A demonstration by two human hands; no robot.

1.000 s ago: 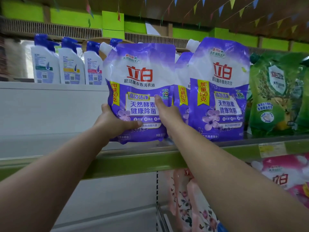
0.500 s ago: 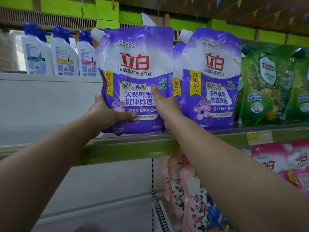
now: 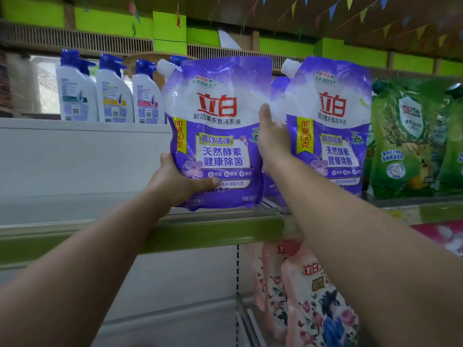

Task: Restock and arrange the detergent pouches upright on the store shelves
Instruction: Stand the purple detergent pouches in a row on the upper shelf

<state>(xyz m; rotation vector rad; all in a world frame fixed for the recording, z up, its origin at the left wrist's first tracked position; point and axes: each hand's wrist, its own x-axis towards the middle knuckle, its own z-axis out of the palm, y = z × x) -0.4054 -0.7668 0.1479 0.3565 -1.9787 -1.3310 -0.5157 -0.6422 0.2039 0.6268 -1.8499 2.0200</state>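
Observation:
A purple detergent pouch (image 3: pixel 218 136) with a white spout stands upright at the front of the green-edged shelf (image 3: pixel 200 231). My left hand (image 3: pixel 175 181) grips its lower left corner, thumb across the front. Against its right edge lies my right hand (image 3: pixel 271 141), fingers pointing up in the gap between this pouch and a second purple pouch (image 3: pixel 333 126) standing just to the right. A third purple pouch (image 3: pixel 276 88) shows partly behind that gap.
Green pouches (image 3: pixel 411 136) stand right of the purple ones. Three white bottles with blue caps (image 3: pixel 112 96) stand on a higher ledge at the left. Pink floral pouches (image 3: pixel 313 296) fill the shelf below. The shelf left of my left hand holds nothing.
My right hand has slid from the pouch's lower front up along its right edge. The pouch stands more upright, and my left hand keeps its hold on the lower left corner.

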